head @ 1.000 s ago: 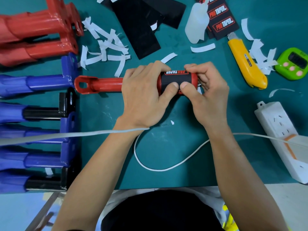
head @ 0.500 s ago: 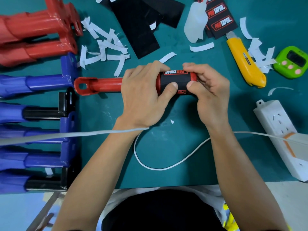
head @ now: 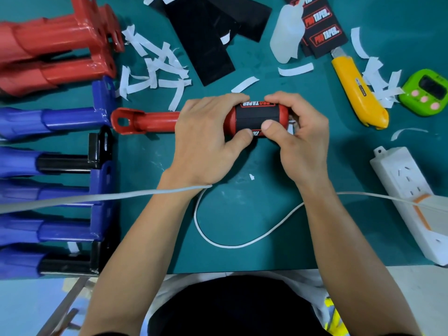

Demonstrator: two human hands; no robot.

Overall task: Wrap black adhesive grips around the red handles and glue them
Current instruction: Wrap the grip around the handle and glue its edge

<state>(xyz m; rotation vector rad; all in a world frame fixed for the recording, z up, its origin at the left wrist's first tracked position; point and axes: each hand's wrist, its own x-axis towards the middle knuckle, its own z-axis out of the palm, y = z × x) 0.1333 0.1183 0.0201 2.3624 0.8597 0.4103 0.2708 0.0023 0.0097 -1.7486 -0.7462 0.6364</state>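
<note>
Am holding red handle (head: 150,121) w/ left hand (head: 206,141), long axis lying left-right across worktop (head: 242,214); right hand (head: 305,144) fingers (head: 281,99) pinching black grip (head: 257,117) at handle's right end.

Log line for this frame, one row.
phase: wrapping | left hand: grips red handle | right hand: pinches black grip | white bottle: untouched

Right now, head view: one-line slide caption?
Left hand and right hand press a black wrap around a red handle on a green mat.
</note>
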